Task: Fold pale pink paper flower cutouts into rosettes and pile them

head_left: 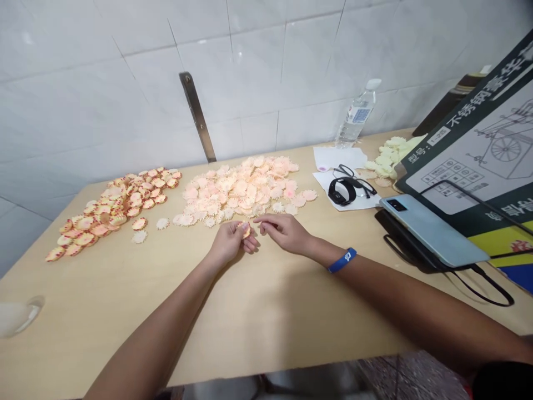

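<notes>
Near the middle of the table, my left hand (230, 243) pinches a small scalloped flower piece (246, 228), orange-yellow with a reddish edge. Just to its right, my right hand (287, 232) has thumb and index finger close together, pointing at that piece; anything between them is too small to make out. Behind both hands spreads a heap of pale pink and cream scalloped pieces (245, 186). To the left lies a pile of similar yellowish pieces with red edges (120, 203). A few loose ones, such as a white piece (139, 236), lie between the piles.
On the right are a water bottle (357, 116), a black wristband (342, 190) on white paper, a pale blue phone (435, 228) with cables, and a large printed box (478, 144). Pale green pieces (391, 154) lie behind them. A whitish object (19, 318) is at the left edge.
</notes>
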Motion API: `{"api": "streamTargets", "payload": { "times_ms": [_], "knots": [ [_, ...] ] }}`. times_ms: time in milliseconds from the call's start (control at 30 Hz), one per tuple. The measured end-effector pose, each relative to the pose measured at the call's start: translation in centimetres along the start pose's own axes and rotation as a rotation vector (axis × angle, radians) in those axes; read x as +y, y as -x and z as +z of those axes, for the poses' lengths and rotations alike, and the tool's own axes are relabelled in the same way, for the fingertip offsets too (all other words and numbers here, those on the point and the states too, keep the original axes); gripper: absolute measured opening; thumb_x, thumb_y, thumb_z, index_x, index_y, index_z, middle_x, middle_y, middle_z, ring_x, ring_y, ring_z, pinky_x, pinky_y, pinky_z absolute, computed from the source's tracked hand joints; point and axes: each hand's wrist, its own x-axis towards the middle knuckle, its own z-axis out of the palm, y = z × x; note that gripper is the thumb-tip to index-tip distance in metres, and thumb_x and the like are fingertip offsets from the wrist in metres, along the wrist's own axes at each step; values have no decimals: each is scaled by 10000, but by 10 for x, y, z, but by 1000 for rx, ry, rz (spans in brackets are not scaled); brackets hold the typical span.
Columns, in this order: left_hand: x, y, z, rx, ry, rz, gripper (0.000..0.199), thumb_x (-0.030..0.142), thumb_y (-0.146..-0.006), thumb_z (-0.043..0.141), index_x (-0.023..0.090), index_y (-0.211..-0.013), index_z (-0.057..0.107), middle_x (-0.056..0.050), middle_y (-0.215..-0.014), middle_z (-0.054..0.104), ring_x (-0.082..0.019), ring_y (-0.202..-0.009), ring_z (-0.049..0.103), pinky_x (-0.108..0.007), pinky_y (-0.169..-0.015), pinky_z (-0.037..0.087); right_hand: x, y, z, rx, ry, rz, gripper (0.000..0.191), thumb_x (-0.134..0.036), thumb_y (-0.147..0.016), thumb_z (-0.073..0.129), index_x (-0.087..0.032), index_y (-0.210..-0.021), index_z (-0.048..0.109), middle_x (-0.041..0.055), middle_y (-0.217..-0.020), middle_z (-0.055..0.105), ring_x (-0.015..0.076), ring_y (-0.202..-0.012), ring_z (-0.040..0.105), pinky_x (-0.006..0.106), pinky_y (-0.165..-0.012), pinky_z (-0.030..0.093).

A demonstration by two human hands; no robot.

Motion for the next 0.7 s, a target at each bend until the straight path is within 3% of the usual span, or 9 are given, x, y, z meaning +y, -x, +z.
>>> {"api": "streamTargets", "payload": {
  "times_ms": [133,300,533,700],
  "knots": [
    [1,-1,-3,-10,92,1,620,660,-603,792,85,-759,621,-111,-639,691,-183,-571,673,-305,-600,540,1,-3,-1,2,-25,79,279,-213,-921,462,-152,-1050,702,36,-725,686,133,-614,604,241,-572,457],
    [5,0,-8,-67,132,-38,504,478,-577,889,95,-831,681,-107,-776,719,-181,-733,690,-323,-738,544,1,-5,0,-2,-23,158,283,-224,-909,471,-168,-1055,707,31,-712,688,142,-590,582,254,-569,446],
    [7,0,0,-33,150,-44,480,481,-593,872,109,-710,591,-69,-636,663,-126,-544,604,-282,-606,490,0,-5,-2,3,-85,167,287,-215,-897,467,-162,-1093,669,17,-700,672,141,-621,604,251,-600,452],
    [9,0,4,78,-60,-60,433,532,-760,699,148,-645,534,-26,-491,594,-101,-405,519,-224,-456,394,0,-5,-2,-14,-75,165,296,-228,-911,452,-162,-1111,659,13,-686,659,137,-605,591,251,-596,450]
  ]
}}
